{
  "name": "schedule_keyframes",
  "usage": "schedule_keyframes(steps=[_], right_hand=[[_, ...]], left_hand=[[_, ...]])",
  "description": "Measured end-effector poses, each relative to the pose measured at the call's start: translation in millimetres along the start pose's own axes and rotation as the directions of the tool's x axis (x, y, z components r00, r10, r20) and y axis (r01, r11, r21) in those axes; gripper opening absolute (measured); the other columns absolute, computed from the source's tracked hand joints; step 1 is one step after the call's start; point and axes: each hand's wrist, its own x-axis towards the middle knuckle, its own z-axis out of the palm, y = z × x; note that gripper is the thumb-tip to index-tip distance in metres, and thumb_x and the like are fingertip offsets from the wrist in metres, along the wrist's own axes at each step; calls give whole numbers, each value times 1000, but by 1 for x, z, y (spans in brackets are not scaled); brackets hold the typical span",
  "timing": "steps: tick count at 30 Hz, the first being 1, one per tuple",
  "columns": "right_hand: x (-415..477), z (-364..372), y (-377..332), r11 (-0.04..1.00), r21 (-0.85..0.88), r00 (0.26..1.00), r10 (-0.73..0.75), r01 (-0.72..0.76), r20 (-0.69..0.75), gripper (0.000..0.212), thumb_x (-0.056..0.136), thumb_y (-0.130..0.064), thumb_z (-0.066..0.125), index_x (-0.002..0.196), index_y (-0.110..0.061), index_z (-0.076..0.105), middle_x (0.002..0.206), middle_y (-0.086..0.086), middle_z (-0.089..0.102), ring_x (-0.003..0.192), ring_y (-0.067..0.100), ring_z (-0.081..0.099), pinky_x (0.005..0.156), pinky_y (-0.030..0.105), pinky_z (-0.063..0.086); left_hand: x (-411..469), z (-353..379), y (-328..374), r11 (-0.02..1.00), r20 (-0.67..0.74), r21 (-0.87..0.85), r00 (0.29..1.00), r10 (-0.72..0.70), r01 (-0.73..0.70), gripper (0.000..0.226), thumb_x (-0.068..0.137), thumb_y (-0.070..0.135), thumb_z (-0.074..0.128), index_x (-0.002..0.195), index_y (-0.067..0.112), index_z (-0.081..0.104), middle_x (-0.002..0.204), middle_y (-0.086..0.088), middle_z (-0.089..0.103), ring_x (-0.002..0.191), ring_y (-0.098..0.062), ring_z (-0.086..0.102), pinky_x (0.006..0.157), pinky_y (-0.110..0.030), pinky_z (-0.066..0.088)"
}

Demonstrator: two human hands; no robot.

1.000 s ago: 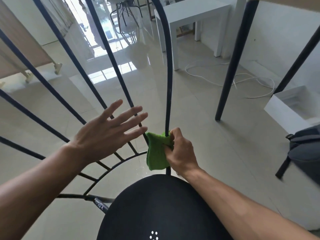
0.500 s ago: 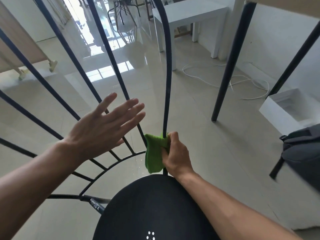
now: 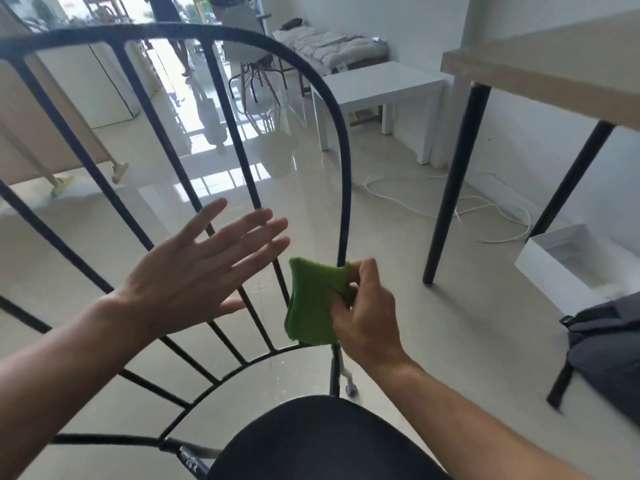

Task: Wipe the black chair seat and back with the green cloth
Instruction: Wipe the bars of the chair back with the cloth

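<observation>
The round black chair seat (image 3: 322,441) fills the bottom middle. Its black metal chair back (image 3: 343,174) arches up in front of me with several thin spokes. My right hand (image 3: 367,313) grips the green cloth (image 3: 313,303), which is wrapped around the lower part of the right outer rod, just above the seat. My left hand (image 3: 201,268) hovers flat with fingers spread in front of the middle spokes; I cannot tell whether it touches them. It holds nothing.
A wooden table (image 3: 540,67) with black legs stands at right, a white box (image 3: 561,265) and a dark backpack (image 3: 609,348) under it. A white side table (image 3: 381,88) and a white cable (image 3: 450,209) lie beyond on the glossy floor.
My view has tilted up, showing the top arch of the chair back. My right hand keeps the cloth low on the right rod. The left hand stays spread.
</observation>
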Motion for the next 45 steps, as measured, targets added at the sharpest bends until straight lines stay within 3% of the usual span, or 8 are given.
schedule_keyframes(steps=[5, 10, 15, 23, 29, 34, 39, 45], right_hand=[[-11, 1, -3, 1000, -8, 998, 29, -29, 47, 35, 87, -16, 64, 94, -34, 34, 84, -10, 59, 74, 15, 64, 60, 41, 57], [22, -15, -34, 992, 101, 995, -69, 77, -74, 31, 89, -13, 63, 99, -28, 38, 92, -14, 58, 81, 10, 65, 61, 24, 58], [0, -13, -28, 999, 29, 999, -45, 45, 5, 36, 89, -18, 62, 95, -38, 33, 88, -18, 57, 75, 12, 64, 57, 33, 57], [46, -27, -63, 984, 41, 980, -170, 175, -101, 28, 89, -14, 60, 100, -28, 38, 90, -18, 55, 78, 4, 62, 61, 18, 55], [65, -41, -86, 976, -1, 973, -216, 216, -76, 24, 91, -12, 58, 100, -22, 39, 90, -7, 58, 78, 13, 63, 62, 28, 58], [89, -48, -115, 960, 20, 950, -274, 280, -152, 21, 93, -11, 54, 103, -22, 40, 92, -18, 54, 79, -2, 58, 61, 16, 55], [104, -53, -130, 955, -11, 945, -294, 295, -144, 21, 95, -12, 52, 110, -24, 45, 96, -14, 57, 82, 3, 59, 65, 22, 56], [133, -54, -163, 902, -165, 905, -417, 400, -83, 17, 96, -16, 52, 110, -25, 54, 92, -20, 56, 78, -10, 51, 63, 2, 38]], left_hand=[[-3, -3, 1, 997, 7, -62, 999, -34, 35, 109, 63, 63, 71, 148, 11, 27, 156, -15, 17, 144, -31, 13, 116, -52, -3], [-1, -7, -6, 997, -7, -69, 999, -38, 38, 107, 63, 61, 73, 147, 11, 29, 156, -15, 19, 143, -31, 15, 116, -52, 0], [-4, -10, -4, 995, 14, -81, 998, -57, 58, 106, 65, 63, 71, 148, 14, 27, 157, -14, 17, 143, -31, 15, 116, -52, 2], [-4, -14, -16, 988, -9, -132, 997, -78, 76, 106, 62, 62, 74, 147, 19, 29, 156, -12, 19, 142, -32, 18, 116, -53, 1], [-4, -14, -19, 992, 2, -107, 998, -70, 70, 107, 64, 64, 72, 149, 20, 26, 157, -12, 15, 143, -32, 10, 115, -56, 2], [-6, -13, -17, 990, -5, -123, 997, -71, 70, 106, 63, 64, 73, 148, 20, 28, 157, -12, 17, 143, -32, 15, 115, -55, 5], [-5, -8, -16, 988, -8, -139, 997, -74, 72, 108, 63, 66, 72, 149, 19, 26, 157, -12, 11, 143, -32, 9, 115, -55, 0], [-6, -10, -17, 987, -20, -140, 996, -86, 83, 105, 61, 66, 74, 146, 20, 32, 155, -12, 21, 141, -32, 18, 114, -54, 5]])
